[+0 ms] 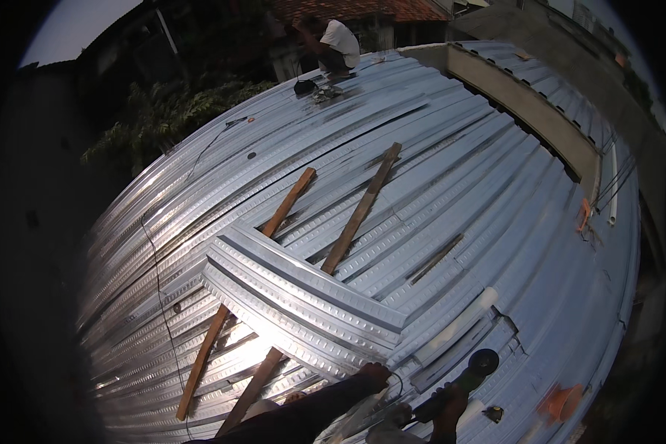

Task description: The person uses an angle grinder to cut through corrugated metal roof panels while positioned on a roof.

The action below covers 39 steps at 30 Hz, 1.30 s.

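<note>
My right hand (pixel 448 416) is closed around the body of an angle grinder (pixel 464 382). The grinder's round disc points away from me, above the ribbed metal roof. To its left, my left hand (pixel 376 374) is closed by the near right corner of a loose ribbed metal sheet (pixel 296 300). A thin green cable (pixel 399 384) curves beside that hand; what the fingers hold is hidden. The sheet lies across wooden battens, two showing beyond it, including a long batten (pixel 362 207), and two on the near side, including a left batten (pixel 203 362).
An orange bucket (pixel 564 404) lies tilted at right. Narrow metal strips (pixel 459 355) lie beyond the grinder. A person (pixel 339 46) crouches at the roof's far edge. A dark cord (pixel 157 274) trails at left. A walled opening (pixel 525 103) cuts the roof at far right.
</note>
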Tool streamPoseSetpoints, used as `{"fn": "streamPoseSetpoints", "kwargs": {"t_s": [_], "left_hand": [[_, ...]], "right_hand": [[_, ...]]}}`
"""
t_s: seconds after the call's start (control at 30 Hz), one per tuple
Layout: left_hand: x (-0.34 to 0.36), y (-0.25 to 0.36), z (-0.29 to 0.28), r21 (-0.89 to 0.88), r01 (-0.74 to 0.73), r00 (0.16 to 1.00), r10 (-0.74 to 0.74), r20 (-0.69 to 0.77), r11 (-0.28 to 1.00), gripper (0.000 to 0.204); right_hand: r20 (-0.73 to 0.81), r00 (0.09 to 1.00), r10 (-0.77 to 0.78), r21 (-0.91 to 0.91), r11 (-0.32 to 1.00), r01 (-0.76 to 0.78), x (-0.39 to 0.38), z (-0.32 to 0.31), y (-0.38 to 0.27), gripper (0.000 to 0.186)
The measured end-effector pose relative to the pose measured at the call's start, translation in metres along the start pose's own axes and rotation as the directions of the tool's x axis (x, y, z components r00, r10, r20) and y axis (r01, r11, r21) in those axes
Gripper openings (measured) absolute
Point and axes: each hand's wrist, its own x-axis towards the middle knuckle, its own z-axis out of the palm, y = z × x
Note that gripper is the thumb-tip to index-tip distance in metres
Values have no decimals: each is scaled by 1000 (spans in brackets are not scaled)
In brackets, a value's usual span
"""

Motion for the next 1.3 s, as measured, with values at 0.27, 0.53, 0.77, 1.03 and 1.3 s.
{"fn": "streamPoseSetpoints", "kwargs": {"t_s": [0.27,0.53,0.77,1.03,1.3], "left_hand": [[173,-91,112,525,-248,844,447,-295,814,55],[240,-138,106,665,-354,913,397,94,658,53],[214,-147,98,691,-474,767,641,21,545,49],[173,-182,92,539,-562,755,656,23,628,69],[72,-320,-3,-133,-54,673,-63,-737,990,83]], "right_hand": [[27,998,59,66,996,-60,40,-19,-25,34],[-27,966,-257,-137,958,251,-7,6,-49,38],[3,967,-256,-154,955,253,-42,-7,-57,39],[37,954,-296,-327,899,292,-67,-3,-34,37],[127,966,-226,-771,591,240,-10,59,8,43]]}}
